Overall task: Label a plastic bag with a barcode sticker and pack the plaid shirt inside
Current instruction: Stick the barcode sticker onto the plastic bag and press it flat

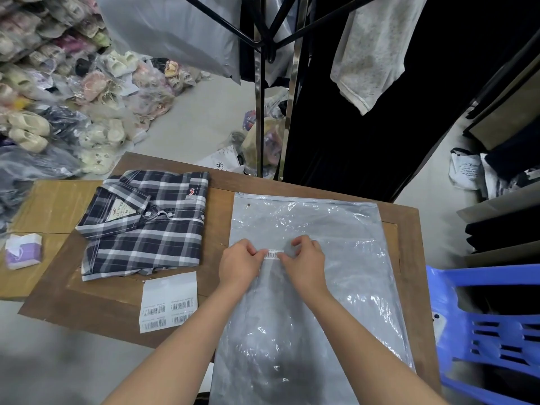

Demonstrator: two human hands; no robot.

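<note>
A clear plastic zip bag (336, 229) lies flat on the wooden table (222, 206), its zipper edge at the far side. A small white barcode sticker (274, 254) sits on the bag's middle. My left hand (239, 266) pinches the sticker's left end and my right hand (304, 263) holds its right end against the plastic. The folded navy and white plaid shirt (146, 226) rests on the table to the left of the bag, collar facing left. A sheet of barcode stickers (168, 302) lies in front of the shirt, beside my left forearm.
A small purple and white packet (23, 251) sits on a cardboard sheet at the left. A blue plastic chair (493, 325) stands right of the table. Piles of bagged shoes (73, 92) cover the floor behind. A metal rack (260, 83) with hanging garments rises beyond the table.
</note>
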